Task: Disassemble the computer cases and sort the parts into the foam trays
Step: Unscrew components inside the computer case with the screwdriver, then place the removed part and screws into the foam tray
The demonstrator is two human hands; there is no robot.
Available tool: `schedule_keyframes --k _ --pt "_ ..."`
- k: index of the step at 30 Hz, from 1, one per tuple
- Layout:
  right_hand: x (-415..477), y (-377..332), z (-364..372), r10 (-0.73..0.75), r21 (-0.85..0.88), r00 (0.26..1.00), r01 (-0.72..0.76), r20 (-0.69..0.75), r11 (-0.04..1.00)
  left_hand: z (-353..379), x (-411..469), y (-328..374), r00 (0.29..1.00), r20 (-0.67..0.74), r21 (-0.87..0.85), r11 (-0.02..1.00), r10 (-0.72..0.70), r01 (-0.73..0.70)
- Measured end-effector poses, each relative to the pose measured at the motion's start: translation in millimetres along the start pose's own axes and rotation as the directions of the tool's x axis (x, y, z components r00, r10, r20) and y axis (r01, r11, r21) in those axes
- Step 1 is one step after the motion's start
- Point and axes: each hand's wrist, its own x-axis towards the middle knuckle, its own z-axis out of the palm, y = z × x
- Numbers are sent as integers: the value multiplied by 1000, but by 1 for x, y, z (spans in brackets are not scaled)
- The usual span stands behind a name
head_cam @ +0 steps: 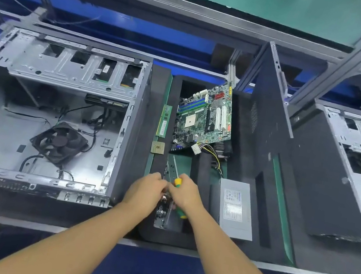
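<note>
Two hands: left hand [147, 188] pinches the metal bracket [164, 218] lying in the foam tray's [165, 236] near slot; right hand [185, 195] clasps the screwdriver [178, 181].
Risk: a slipping screwdriver (both hands crowd one spot) may gouge foam, or a loose screw may drop into the slot.
Room: tight between computer case [47, 114] and power supply [234, 208]; open towards the person.

1. Computer case [66, 70]: left, on its side, open; black fan [60, 143] and loose cables [97, 123] inside.
2. Foam tray [154, 99]: black, just right of the case.
3. In tray: motherboard [206, 117] far, tilted; RAM stick [164, 119] and CPU [157, 148] left; grey PSU [235, 208] near right; metal bracket [164, 218] near middle.
</note>
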Motion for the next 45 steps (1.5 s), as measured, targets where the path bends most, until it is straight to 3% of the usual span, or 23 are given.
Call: schedule_keyframes --k 4,7,9,12,17,20,25,29,31,33,35,38,45 --pt "-4 2 -21 -9 -166 999 16 38 986 -8 5 18 985 96 380 909 146 -172" --pt "-9 4 -27 -29 -186 998 39 56 982 -4 8 25 988 128 386 913 89 -132" --pt "-13 4 -30 -33 -186 999 40 40 982 -3 9 26 989 143 288 954 45 -85" --pt "-20 4 -34 -13 -73 1000 15 26 997 -17 7 26 989 148 -38 999 26 -20" --pt "-32 -25 -54 -74 193 979 111 -190 975 -70 1 39 998 7 -435 899 56 -47" --pt "-44 -66 -67 -76 461 968 182 -239 869 -116 -3 33 994 -108 -552 832 -18 -45" --pt "-63 -146 -64 -214 520 968 249 -127 817 -182 -21 -30 990 -138 -663 742 7 -98" --pt "-75 -199 -42 -251 570 967 228 -40 789 -208 -33 -109 992 -122 -444 895 -24 -33" --pt "-76 -218 -27 -258 617 965 180 38 766 -209 -37 -153 993 -43 -234 967 -113 100" --pt "-75 -233 -10 -232 612 969 133 86 780 -204 -41 -194 964 62 -68 963 -258 262" --pt "-72 -243 8 -183 590 977 85 110 803 -195 -43 -224 912 190 -41 925 -364 378" --pt "-70 -250 32 -124 590 982 16 144 807 -176 -35 -248 866 298 -32 902 -402 430" --pt "-75 -246 66 8 522 993 -70 121 850 -169 -18 -255 870 260 16 902 -420 431"
